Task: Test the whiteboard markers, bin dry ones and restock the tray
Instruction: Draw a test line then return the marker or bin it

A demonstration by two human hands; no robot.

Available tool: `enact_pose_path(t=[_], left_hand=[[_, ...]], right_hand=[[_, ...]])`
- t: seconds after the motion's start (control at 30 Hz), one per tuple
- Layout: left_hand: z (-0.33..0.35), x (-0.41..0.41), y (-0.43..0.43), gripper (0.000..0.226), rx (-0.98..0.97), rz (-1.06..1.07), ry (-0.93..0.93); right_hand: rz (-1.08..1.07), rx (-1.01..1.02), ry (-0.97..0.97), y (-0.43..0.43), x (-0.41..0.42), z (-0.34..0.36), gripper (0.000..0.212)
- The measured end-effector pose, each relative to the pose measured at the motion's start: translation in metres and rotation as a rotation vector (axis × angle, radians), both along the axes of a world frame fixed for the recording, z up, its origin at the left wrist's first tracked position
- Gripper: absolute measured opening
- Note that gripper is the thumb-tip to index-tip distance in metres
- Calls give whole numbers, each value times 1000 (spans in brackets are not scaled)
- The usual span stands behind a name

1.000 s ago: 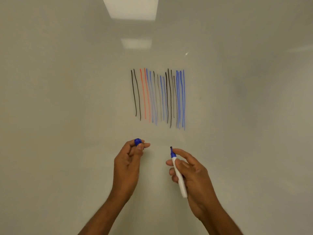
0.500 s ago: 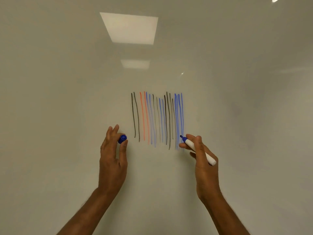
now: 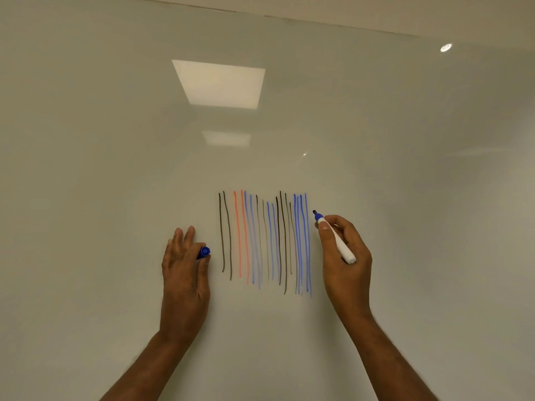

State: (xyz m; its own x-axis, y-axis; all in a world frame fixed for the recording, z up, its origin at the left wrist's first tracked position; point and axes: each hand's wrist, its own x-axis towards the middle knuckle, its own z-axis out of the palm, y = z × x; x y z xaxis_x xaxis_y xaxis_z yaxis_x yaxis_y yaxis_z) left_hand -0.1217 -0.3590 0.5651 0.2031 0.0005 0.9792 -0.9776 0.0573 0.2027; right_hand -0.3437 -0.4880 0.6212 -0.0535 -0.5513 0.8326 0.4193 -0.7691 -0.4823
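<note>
Whiteboard [image 3: 115, 169], glossy, striped with thin black, red, blue lines [image 3: 265, 241]
Uncapped white-barrelled blue marker [image 3: 337, 240] gripped in right hand [image 3: 344, 256]; round blue cap [image 3: 204, 252] pinched in left hand [image 3: 183, 270].

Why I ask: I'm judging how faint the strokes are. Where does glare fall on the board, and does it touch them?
Head view: a ceiling-light reflection sits high on the whiteboard, a fainter one below it, a small glint top right; all lie above the test lines, which look sharp and glare-free, as does the marker in the right hand.
</note>
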Motion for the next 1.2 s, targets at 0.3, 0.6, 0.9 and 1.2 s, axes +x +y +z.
enact_pose_path(t=[0.3, 0.6, 0.9, 1.2], left_hand=[[0, 12, -7, 41, 6, 78, -79], [1, 9, -5, 40, -7, 74, -86], [0, 11, -8, 39, -2, 105, -91], [0, 11, -9, 40, -12, 111, -89]], right_hand=[[-91, -111, 44, -19, 13, 33, 18], [-148, -34, 75, -13, -4, -77, 17], [-247, -150, 84, -9, -9, -58, 26], [-334, -317, 94, -30, 8, -10, 28]])
